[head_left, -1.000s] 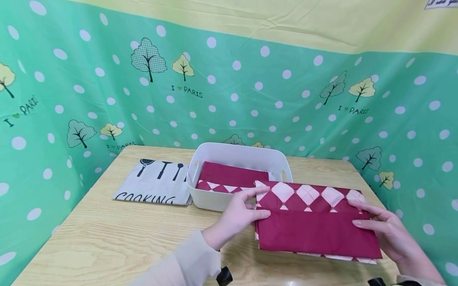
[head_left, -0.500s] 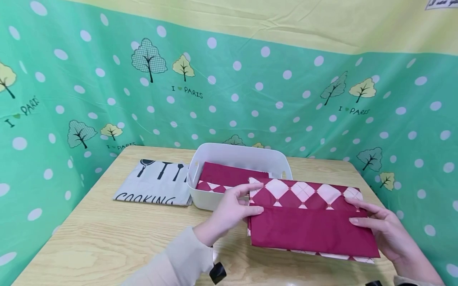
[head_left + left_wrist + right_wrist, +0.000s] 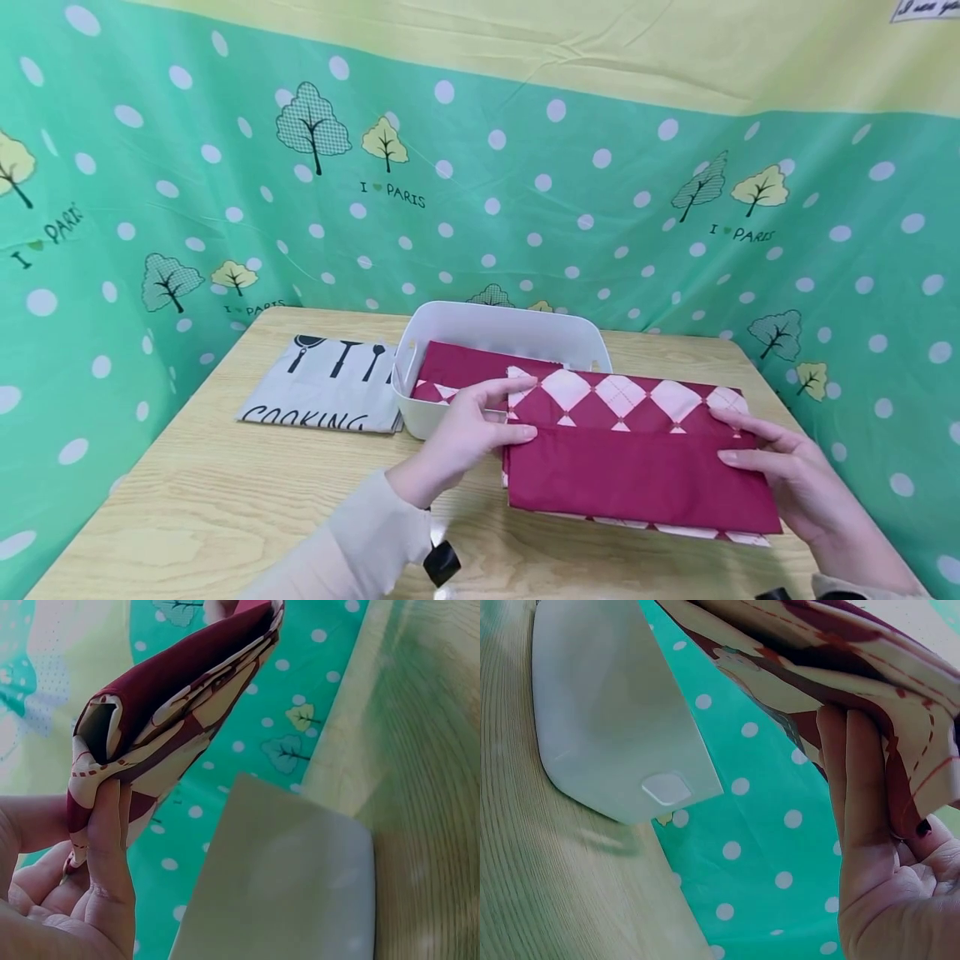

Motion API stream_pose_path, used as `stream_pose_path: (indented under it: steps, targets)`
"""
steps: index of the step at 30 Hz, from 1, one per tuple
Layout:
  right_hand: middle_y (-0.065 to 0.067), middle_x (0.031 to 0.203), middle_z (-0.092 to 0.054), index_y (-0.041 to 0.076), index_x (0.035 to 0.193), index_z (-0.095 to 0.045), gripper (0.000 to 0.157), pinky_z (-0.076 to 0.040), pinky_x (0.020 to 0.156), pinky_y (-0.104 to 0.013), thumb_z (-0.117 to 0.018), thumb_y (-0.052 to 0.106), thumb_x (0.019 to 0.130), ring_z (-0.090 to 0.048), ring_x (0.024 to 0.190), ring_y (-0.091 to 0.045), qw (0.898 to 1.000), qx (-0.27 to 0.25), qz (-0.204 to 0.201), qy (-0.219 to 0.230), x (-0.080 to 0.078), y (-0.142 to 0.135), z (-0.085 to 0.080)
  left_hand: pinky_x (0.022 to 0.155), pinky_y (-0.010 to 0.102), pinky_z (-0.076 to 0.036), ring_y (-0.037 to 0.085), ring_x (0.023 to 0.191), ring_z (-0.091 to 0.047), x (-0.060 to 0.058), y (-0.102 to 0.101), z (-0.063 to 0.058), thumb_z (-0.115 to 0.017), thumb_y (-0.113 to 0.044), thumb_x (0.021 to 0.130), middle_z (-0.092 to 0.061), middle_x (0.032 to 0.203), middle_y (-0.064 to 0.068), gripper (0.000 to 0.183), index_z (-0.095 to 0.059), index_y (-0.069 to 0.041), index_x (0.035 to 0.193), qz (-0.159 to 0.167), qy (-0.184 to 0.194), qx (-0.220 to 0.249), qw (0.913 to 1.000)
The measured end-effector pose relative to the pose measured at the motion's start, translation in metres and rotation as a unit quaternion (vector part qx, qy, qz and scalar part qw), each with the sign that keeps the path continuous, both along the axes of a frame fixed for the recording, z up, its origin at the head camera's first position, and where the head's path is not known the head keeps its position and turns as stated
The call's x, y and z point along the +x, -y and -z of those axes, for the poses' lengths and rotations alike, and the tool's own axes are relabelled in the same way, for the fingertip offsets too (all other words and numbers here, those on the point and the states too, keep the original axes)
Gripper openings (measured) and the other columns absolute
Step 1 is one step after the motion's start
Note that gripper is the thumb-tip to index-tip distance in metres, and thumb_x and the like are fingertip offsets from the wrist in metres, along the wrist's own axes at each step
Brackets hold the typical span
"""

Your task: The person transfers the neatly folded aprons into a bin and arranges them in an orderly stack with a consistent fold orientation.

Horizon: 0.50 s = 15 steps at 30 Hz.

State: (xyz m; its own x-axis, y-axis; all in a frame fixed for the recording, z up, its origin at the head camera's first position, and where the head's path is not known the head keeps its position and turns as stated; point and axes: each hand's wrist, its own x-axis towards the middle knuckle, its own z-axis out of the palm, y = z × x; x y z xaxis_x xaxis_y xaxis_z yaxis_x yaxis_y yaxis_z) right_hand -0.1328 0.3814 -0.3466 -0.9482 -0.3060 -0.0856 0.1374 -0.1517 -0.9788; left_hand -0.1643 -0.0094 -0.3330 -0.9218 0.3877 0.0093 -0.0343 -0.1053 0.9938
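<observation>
Both hands hold a folded maroon cloth (image 3: 637, 471) with a band of white diamonds, raised over the table in front of the basket. My left hand (image 3: 461, 437) pinches its left edge, thumb on the front and fingers behind; the left wrist view shows several stacked layers at that folded edge. On the right side my right hand (image 3: 795, 475) grips the cloth the same way, with fingers (image 3: 859, 780) under its back in the right wrist view. A white plastic basket (image 3: 510, 321) stands behind, holding another folded maroon cloth (image 3: 480, 362) with diamonds. The held cloth overlaps the basket's front right in the head view.
A folded light grey cloth (image 3: 322, 387) printed with black utensils and "COOKING" lies left of the basket. Everything stands on a wooden table (image 3: 225, 500). A green and yellow curtain (image 3: 525, 208) with dots and trees hangs behind and at both sides.
Both hands have carried the folded maroon cloth left and slightly up, so it covers more of the basket's front. The basket and the grey cloth have stayed in place.
</observation>
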Motion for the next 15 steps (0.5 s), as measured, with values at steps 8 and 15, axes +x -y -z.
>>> stream_pose_path:
  steps: [8, 15]
  targets:
    - [0.016, 0.129, -0.061, 0.03, 0.136, -0.062, 0.055, -0.061, 0.082, -0.037, -0.041, -0.006, 0.1, -0.067, 0.107, -0.012, 1.0, -0.007, -0.007, 0.002, -0.003, 0.009, -0.002, 0.077, 0.03, -0.061, 0.012, 0.085, -0.072, -0.002, 0.008, -0.002, -0.069, 0.008, 0.083, -0.062, 0.132, 0.02, 0.059, -0.054, -0.003, 0.139, 0.01, -0.002, 0.01, 0.9999]
    - [0.014, 0.128, -0.063, 0.03, 0.134, -0.063, 0.055, -0.061, 0.08, -0.036, -0.042, -0.008, 0.099, -0.068, 0.104, -0.012, 1.0, -0.018, -0.003, -0.006, -0.006, 0.018, -0.004, 0.067, 0.026, -0.06, 0.008, 0.074, -0.07, -0.005, 0.014, -0.006, -0.069, 0.009, 0.083, -0.063, 0.13, 0.019, 0.06, -0.055, -0.004, 0.14, 0.008, 0.005, 0.003, 1.0]
